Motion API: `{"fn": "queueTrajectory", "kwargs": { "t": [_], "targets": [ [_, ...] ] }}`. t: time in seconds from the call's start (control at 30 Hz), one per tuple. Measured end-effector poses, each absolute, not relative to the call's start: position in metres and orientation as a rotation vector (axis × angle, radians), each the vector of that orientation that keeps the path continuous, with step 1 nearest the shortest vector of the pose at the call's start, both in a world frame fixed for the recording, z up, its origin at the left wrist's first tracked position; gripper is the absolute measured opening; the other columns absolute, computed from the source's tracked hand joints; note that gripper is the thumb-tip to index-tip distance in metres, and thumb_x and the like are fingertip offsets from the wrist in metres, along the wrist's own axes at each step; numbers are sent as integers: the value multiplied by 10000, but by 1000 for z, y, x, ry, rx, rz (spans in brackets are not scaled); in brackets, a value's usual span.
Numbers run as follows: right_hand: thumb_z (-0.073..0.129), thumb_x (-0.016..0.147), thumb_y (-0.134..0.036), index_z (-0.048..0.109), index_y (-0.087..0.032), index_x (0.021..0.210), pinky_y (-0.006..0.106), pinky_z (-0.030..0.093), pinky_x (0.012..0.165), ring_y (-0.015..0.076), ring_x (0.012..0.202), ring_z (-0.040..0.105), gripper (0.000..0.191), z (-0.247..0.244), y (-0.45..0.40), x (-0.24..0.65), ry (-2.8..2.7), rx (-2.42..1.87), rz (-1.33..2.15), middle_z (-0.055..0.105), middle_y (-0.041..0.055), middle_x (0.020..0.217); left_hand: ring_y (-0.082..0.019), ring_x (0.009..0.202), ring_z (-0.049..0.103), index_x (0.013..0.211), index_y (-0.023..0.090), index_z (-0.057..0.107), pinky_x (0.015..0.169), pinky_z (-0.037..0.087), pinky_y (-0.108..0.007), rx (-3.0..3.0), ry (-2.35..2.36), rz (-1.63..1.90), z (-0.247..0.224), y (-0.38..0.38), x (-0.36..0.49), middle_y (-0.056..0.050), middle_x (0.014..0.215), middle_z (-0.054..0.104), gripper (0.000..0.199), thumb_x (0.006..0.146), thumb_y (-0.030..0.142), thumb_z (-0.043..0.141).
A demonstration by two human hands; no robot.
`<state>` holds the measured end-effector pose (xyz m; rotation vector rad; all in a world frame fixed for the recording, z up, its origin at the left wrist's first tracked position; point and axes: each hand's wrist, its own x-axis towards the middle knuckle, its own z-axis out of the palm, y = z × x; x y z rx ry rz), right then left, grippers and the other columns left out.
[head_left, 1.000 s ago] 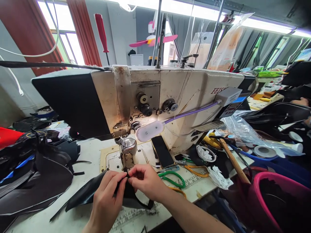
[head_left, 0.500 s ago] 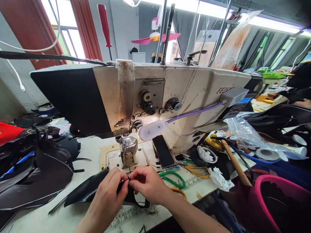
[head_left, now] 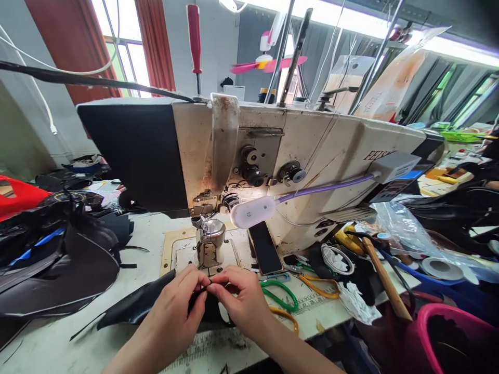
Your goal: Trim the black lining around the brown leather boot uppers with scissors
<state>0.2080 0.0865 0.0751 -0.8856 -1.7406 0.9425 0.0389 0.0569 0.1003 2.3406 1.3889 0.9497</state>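
Observation:
Below the presser foot of the sewing machine [head_left: 339, 140], my two hands meet fingertip to fingertip. My left hand [head_left: 175, 306] is closed in a pinch on a black leather piece [head_left: 130, 305], whose shiny flap spreads out to the left over the table. Thumb and forefinger of my right hand [head_left: 239, 296] are pressed together on the same dark edge. The exact bit between the fingertips is small and mostly hidden. Just behind my fingers stands the metal presser-foot assembly [head_left: 210, 236] on its pale needle plate [head_left: 169, 249].
Right of my hands lie green-handled scissors [head_left: 290, 298], orange-handled scissors [head_left: 319, 285], a phone [head_left: 265, 249] and a wooden-handled tool [head_left: 385, 278]. A pink bucket [head_left: 424, 332] stands at the right edge. Dark leather pieces [head_left: 58, 275] are heaped on the left. A purple-necked lamp [head_left: 253, 212] hangs low.
The camera view has shifted, so the machine appears farther right. My hands keep their pinch on the black leather piece, with only a slight shift of the fingers.

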Motion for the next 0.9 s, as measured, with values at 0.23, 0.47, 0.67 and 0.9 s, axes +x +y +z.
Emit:
{"fn": "queueTrajectory", "kwargs": {
  "t": [0.23,0.47,0.67,0.9],
  "targets": [
    [488,928,-146,668,-184,1033,256,503,635,152,721,601,212,65,86,209,-1907,-643,291,672,80,820,-165,711,597,850,215,552,629,498,-268,2319,1410,929,108,59,39,-32,823,598,168,875,132,408],
    [511,879,-88,626,-160,981,253,467,587,153,674,549,170,68,94,217,-2101,-531,99,636,83,774,-169,755,592,874,217,540,660,493,-277,2322,1408,932,104,59,39,-30,850,594,165,888,126,403],
    [516,863,-116,602,-179,815,240,430,566,136,635,508,117,67,104,213,-2096,-539,186,585,50,708,-178,764,594,878,208,556,685,484,-296,2296,1502,1156,84,63,39,-33,834,631,153,902,132,425],
    [606,821,-271,564,-189,675,221,412,481,106,530,519,173,72,116,200,-1731,-790,1073,541,-8,636,-186,791,576,932,225,657,730,468,-307,2095,1380,1126,80,82,25,-21,783,640,169,921,281,498]
  ]
}}
